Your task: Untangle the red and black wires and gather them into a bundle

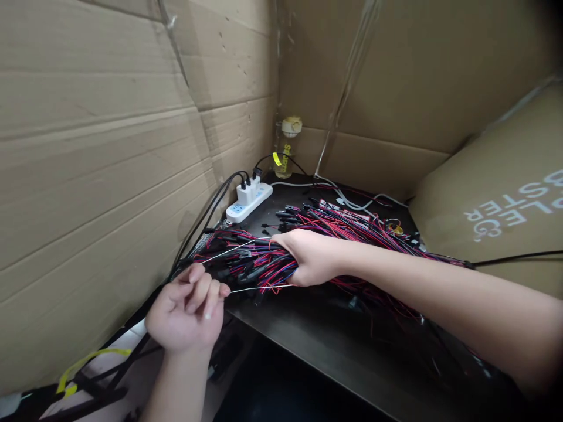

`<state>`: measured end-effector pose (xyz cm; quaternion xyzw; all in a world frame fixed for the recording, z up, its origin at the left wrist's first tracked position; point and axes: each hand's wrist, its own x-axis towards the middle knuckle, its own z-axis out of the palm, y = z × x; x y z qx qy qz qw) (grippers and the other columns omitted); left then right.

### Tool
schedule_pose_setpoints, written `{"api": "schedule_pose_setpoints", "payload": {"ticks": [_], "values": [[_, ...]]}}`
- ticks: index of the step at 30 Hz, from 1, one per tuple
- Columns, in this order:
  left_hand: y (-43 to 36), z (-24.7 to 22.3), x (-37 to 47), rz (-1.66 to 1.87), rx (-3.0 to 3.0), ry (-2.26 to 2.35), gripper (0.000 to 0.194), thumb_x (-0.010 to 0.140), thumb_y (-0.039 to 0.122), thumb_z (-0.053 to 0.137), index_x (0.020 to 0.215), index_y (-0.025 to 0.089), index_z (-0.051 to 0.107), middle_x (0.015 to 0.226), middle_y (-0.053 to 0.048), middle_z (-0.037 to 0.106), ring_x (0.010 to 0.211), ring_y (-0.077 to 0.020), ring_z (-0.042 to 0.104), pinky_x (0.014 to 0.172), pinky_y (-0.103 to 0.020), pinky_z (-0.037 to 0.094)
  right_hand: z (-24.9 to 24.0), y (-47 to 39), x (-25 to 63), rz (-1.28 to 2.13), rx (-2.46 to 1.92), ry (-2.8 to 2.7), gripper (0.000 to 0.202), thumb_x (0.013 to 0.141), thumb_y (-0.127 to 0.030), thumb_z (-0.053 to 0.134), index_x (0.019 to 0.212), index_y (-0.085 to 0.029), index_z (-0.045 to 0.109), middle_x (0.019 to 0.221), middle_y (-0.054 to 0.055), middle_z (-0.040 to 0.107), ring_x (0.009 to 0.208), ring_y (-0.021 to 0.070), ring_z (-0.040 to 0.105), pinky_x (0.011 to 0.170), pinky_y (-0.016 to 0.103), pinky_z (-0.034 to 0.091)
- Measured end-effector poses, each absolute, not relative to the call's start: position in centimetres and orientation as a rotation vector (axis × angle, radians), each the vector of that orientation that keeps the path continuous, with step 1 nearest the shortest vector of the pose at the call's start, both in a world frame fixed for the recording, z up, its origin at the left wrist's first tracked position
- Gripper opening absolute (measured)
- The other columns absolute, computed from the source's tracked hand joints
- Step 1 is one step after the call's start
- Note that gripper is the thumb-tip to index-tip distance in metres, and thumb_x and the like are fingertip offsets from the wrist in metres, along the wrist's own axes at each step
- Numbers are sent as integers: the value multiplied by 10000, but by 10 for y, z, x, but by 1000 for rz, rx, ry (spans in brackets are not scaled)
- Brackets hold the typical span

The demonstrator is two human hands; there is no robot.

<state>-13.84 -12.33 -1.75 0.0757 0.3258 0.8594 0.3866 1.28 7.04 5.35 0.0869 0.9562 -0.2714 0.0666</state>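
A large bundle of red, blue and black wires [352, 225] with black connectors lies across the dark table. My right hand [308, 257] is wrapped round the bundle near its left end, with connectors sticking out to the left of it. A thin white tie [259, 288] runs in two strands from beside my right hand to my left hand. My left hand [191, 305], palm up at the table's left edge, has its fingers curled closed on the ends of the tie. Part of the tie is hidden behind my right hand.
A white power strip [241, 210] with black plugs stands behind the bundle, beside a clear bottle [285, 149] with a pale lid. Cardboard walls [233, 88] enclose the table [303, 328]. Grey cable loops lie at the back.
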Motion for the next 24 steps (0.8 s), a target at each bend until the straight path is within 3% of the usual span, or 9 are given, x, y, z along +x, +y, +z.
{"api": "schedule_pose_setpoints", "payload": {"ticks": [5,13,19,24], "values": [[-132,-4,-163,2201,274,816,133,566,151,590,679,152,520,389,88,336,256,-61,316,353,-205,401,55,70,15,-813,202,2873,230,733,-201,682,951,-217,610,842,-10,717,703,148,649,610,228,431],[-136,-8,-198,1940,303,634,354,627,66,606,979,39,588,537,95,432,312,-16,284,364,-153,428,52,75,18,-977,128,2857,180,728,-134,658,877,-197,579,805,-40,670,664,105,601,589,202,424],[-122,-21,-219,1900,245,599,338,668,31,527,1000,8,583,500,110,360,307,-24,288,344,-124,401,53,78,23,-958,144,2880,209,724,-118,633,908,-197,572,839,-35,669,710,117,605,625,215,429],[-112,-26,-222,1831,169,632,280,679,55,502,945,54,591,473,131,269,281,-16,238,337,-109,353,58,80,31,-1050,147,2896,244,726,-121,637,962,-173,603,910,0,692,782,141,616,688,224,460]]}}
